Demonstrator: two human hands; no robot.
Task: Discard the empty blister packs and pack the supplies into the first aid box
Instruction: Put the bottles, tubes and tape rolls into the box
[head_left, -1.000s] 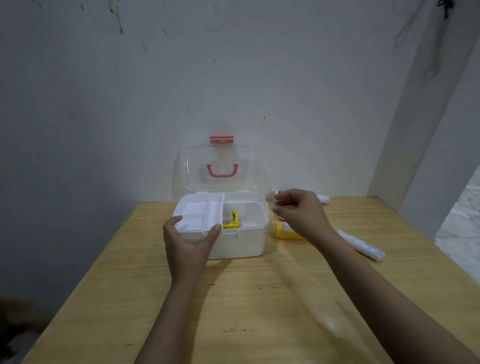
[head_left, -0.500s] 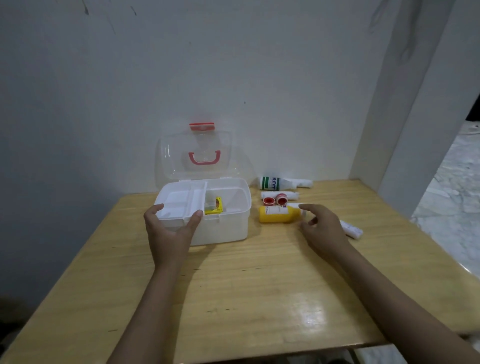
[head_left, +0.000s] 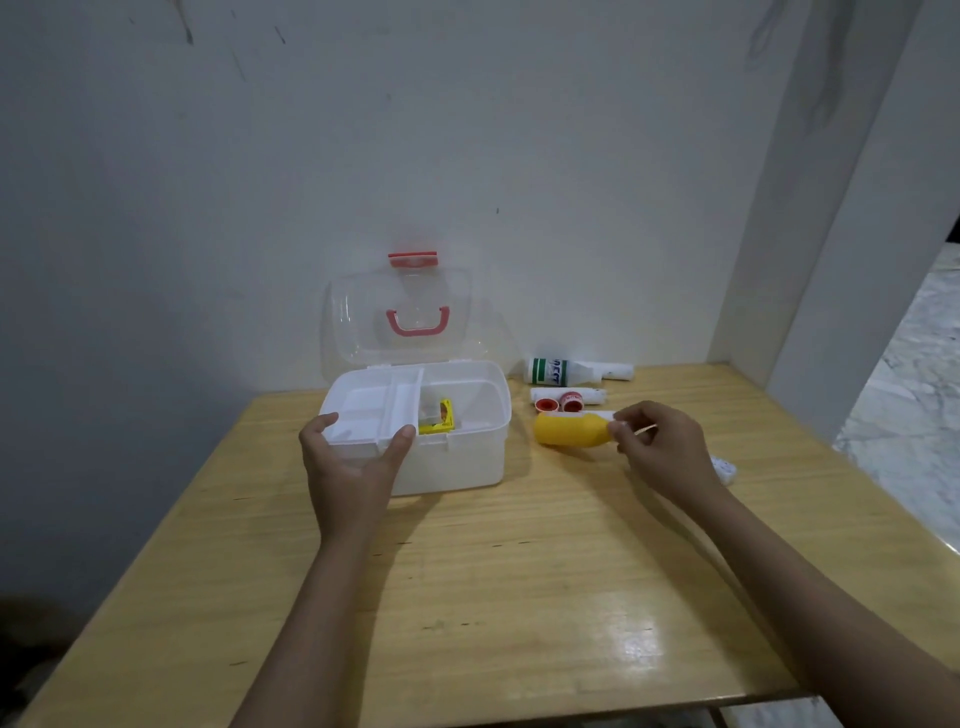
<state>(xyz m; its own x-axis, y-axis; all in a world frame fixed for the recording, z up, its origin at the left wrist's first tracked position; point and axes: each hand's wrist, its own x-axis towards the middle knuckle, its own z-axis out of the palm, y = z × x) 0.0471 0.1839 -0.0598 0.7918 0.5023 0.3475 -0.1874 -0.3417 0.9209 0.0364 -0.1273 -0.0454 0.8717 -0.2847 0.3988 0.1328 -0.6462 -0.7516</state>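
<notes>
The white first aid box (head_left: 467, 462) stands open on the wooden table, its clear lid (head_left: 400, 317) with a red handle upright against the wall. My left hand (head_left: 353, 467) grips the white inner tray (head_left: 374, 410) at the box's front left. A small yellow pack (head_left: 439, 418) lies inside. My right hand (head_left: 660, 452) pinches the neck end of a yellow bottle (head_left: 569, 428) lying just right of the box. Behind it lie two small red-capped items (head_left: 558, 404) and a white bottle with a green label (head_left: 553, 370). A white strip (head_left: 724, 467) pokes out beyond my right wrist.
The table (head_left: 519, 597) ends at a front edge near the bottom right. White walls close off the back and right side. A marble floor (head_left: 909, 405) shows beyond the right wall.
My right hand moved left from the white strip and closed on the yellow bottle's neck. My left hand stayed on the tray. The camera view shifted slightly.
</notes>
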